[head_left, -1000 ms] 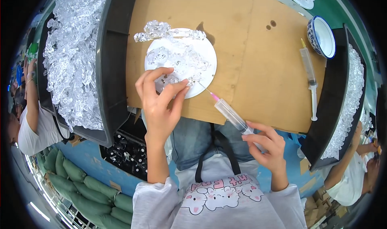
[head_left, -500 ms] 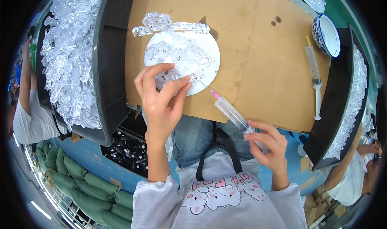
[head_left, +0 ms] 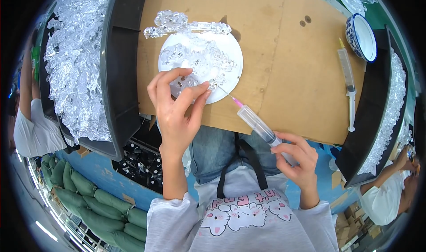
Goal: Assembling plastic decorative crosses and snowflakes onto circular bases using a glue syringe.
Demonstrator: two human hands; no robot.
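Observation:
My left hand [head_left: 177, 108] is over the near side of a round white plate [head_left: 237, 59]. Its thumb and forefinger pinch the edge of a small clear plastic piece [head_left: 217, 81], partly hidden by the fingertips. My right hand [head_left: 298, 158] grips a clear syringe [head_left: 256, 122] by its plunger end. The syringe has a pink hub and a thin metal needle, whose tip meets the pinched piece. More clear, faceted pieces [head_left: 197, 59] lie on the plate, and a clear bar-shaped piece [head_left: 202, 27] lies along its far edge.
Brown cardboard [head_left: 301, 83] covers the worktop. A black bin of clear parts [head_left: 80, 70] stands left, another black bin [head_left: 366, 119] right. Near the right bin lie a second syringe [head_left: 346, 70] and a blue-and-white bowl [head_left: 364, 37]. Other people work at both sides.
The needle tip stays at the clear piece while my right hand and the syringe shift very slightly to the right. My left hand keeps its pinch. The view has shifted slightly.

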